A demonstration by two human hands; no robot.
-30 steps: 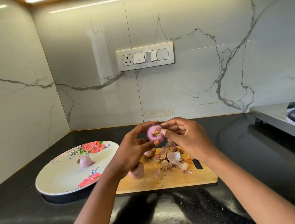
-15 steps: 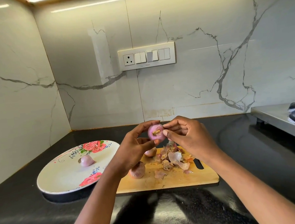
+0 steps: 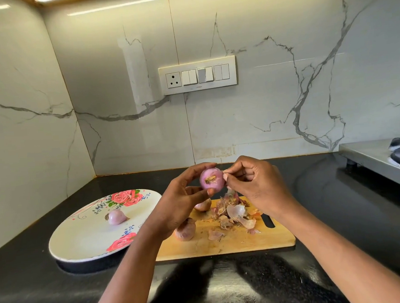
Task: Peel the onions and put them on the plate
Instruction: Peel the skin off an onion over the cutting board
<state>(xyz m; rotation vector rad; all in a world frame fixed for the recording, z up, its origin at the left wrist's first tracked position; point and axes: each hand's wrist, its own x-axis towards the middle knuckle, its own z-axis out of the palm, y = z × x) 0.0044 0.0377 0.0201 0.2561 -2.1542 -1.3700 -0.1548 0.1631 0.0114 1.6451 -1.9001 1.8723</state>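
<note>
From the head camera, the left hand holds the onion in its fingertips, root end now turned toward the camera, while the right hand has drawn off a little to its right edge and pinches a thin skin strand; I judge the peeling nearly done. Left of and below the grip, the plate holds one peeled onion; directly below, the cutting board carries two unpeeled onions and loose skins.

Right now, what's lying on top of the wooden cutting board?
On the cutting board: a heap of onion skins and two unpeeled onions, both partly hidden by the left hand.
</note>
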